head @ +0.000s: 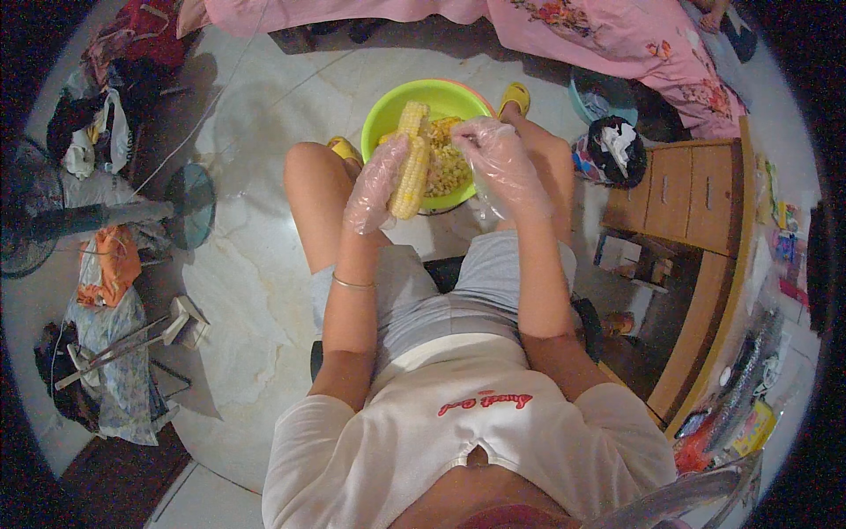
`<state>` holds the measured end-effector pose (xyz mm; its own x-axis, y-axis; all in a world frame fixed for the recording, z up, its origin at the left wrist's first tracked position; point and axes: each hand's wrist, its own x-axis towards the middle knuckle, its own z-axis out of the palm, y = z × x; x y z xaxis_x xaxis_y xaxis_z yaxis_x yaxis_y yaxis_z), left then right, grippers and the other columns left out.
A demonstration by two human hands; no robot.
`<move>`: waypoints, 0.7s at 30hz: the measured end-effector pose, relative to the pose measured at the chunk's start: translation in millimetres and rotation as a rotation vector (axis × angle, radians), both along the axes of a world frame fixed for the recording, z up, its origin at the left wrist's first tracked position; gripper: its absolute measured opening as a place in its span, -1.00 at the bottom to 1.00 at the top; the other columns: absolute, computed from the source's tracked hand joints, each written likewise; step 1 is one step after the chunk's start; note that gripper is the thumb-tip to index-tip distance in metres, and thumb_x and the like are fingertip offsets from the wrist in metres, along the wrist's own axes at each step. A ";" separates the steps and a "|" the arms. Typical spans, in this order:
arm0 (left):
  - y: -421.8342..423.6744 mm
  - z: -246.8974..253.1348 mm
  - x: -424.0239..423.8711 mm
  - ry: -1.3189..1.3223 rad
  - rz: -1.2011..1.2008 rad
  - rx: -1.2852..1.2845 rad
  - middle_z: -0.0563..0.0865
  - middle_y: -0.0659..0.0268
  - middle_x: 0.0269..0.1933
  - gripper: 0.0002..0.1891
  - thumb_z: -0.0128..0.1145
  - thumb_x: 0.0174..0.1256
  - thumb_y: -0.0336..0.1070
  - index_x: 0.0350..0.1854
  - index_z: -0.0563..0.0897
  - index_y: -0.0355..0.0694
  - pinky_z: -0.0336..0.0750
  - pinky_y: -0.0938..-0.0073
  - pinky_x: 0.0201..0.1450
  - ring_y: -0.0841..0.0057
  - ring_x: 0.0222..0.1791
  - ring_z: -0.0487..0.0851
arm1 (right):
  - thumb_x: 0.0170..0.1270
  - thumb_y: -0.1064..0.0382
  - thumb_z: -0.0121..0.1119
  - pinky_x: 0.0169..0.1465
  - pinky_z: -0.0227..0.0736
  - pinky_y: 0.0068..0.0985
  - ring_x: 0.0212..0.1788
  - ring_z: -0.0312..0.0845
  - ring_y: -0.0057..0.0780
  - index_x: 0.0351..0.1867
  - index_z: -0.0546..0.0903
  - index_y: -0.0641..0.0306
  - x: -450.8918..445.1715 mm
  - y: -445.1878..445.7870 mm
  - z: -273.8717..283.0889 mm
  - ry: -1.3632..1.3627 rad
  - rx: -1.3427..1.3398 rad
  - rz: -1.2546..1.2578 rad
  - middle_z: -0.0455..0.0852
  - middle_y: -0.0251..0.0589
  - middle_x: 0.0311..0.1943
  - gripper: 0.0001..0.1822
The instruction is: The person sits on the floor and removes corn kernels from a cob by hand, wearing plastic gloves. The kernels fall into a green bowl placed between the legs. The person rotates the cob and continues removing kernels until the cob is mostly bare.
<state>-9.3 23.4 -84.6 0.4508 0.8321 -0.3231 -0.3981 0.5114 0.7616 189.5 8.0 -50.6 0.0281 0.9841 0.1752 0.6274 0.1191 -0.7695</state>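
My left hand [380, 178], in a clear plastic glove, grips pale yellow corn on the cob [410, 178]. The corn shows two offset lengths; whether these are two ears or one is hard to tell. Below it is a lime-green basin [383, 112] with loose corn kernels [449, 162] inside. My right hand [499, 159], gloved the same way, is over the basin's right side, apart from the corn. Its fingers are curled together at the tips, and nothing shows between them. An orange-red rim peeks out behind the basin at the upper right.
Yellow slippers [515, 99] are on my feet, either side of the basin. A fan [99, 218] and bags stand at left. To the right are a bin with a black liner [618, 152], a blue tub [581, 99] and a wooden desk [694, 192]. A pink-covered bed [595, 33] lies ahead.
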 end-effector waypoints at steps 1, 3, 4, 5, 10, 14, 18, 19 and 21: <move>0.1 0.0 0.2 0.001 0.004 0.003 0.67 0.27 0.02 -0.50 0.00 0.55 0.01 0.28 0.46 -0.31 0.58 0.51 0.03 0.53 -0.05 0.66 | 0.32 0.30 0.22 -0.03 0.54 -0.30 -0.16 0.68 -0.10 -0.24 0.68 0.41 -0.3 0.5 -1.1 0.027 0.008 0.040 0.74 0.02 -0.24 -0.83; -0.2 -0.1 1.6 0.004 0.013 0.009 0.66 0.27 0.03 -0.51 -0.01 0.56 0.00 0.29 0.46 -0.30 0.58 0.50 0.03 0.53 -0.05 0.66 | 0.33 0.30 0.21 0.00 0.53 -0.31 -0.13 0.68 -0.12 -0.21 0.69 0.40 -0.3 3.5 -7.4 0.033 -0.021 0.066 0.74 0.02 -0.22 -0.83; -0.7 -0.3 3.0 -0.002 0.029 -0.007 0.66 0.27 0.03 -0.51 -0.01 0.56 0.00 0.29 0.46 -0.30 0.58 0.50 0.04 0.53 -0.05 0.66 | 0.33 0.30 0.21 0.02 0.53 -0.32 -0.12 0.67 -0.12 -0.20 0.69 0.39 -0.2 4.4 -9.8 0.037 -0.036 0.079 0.74 0.02 -0.21 -0.82; -1.4 -0.7 4.7 -0.008 0.044 -0.023 0.66 0.27 0.04 -0.50 -0.01 0.56 0.00 0.29 0.46 -0.30 0.57 0.51 0.04 0.53 -0.05 0.66 | 0.35 0.25 0.18 0.06 0.51 -0.28 -0.07 0.66 -0.09 -0.17 0.68 0.37 0.1 4.2 -11.8 0.085 -0.086 0.073 0.73 0.02 -0.18 -0.79; 1.1 -10.8 2.0 0.011 0.026 -0.005 0.65 0.28 0.04 -0.48 0.00 0.55 0.03 0.31 0.45 -0.29 0.55 0.50 0.06 0.54 -0.03 0.64 | 0.37 0.19 0.18 0.13 0.49 -0.22 -0.01 0.64 -0.03 -0.13 0.67 0.33 2.6 5.4 -22.5 0.101 -0.062 0.126 0.72 0.03 -0.13 -0.76; 0.6 -10.9 2.9 0.041 0.023 0.053 0.64 0.29 0.06 -0.47 0.01 0.54 0.03 0.32 0.44 -0.29 0.51 0.51 0.10 0.56 0.01 0.61 | 0.32 0.25 0.24 0.08 0.52 -0.29 -0.05 0.66 -0.13 -0.16 0.68 0.33 3.7 7.3 -29.3 0.068 0.024 0.123 0.73 -0.03 -0.16 -0.81; 3.2 -10.0 2.0 0.089 -0.039 0.128 0.60 0.27 0.12 -0.45 0.04 0.53 0.02 0.35 0.41 -0.31 0.47 0.53 0.16 0.55 0.08 0.57 | 0.31 0.29 0.29 0.01 0.54 -0.41 -0.13 0.68 -0.34 -0.18 0.68 0.33 -8.9 3.5 -10.8 0.183 -0.092 0.113 0.74 -0.14 -0.22 -0.85; 3.0 -7.6 2.9 0.126 -0.047 0.146 0.59 0.26 0.14 -0.43 0.05 0.52 0.01 0.36 0.40 -0.32 0.46 0.52 0.18 0.55 0.10 0.56 | 0.32 0.29 0.29 0.00 0.54 -0.41 -0.15 0.68 -0.36 -0.18 0.68 0.33 -10.6 2.6 -7.5 0.232 -0.148 0.124 0.74 -0.14 -0.23 -0.84; 2.0 -1.4 4.5 0.199 -0.060 0.183 0.56 0.25 0.19 -0.41 0.07 0.51 0.00 0.40 0.37 -0.33 0.44 0.52 0.22 0.54 0.15 0.54 | 0.32 0.24 0.26 0.00 0.54 -0.34 -0.13 0.68 -0.22 -0.15 0.69 0.33 -12.0 1.6 -3.1 0.192 -0.154 0.138 0.73 -0.05 -0.20 -0.80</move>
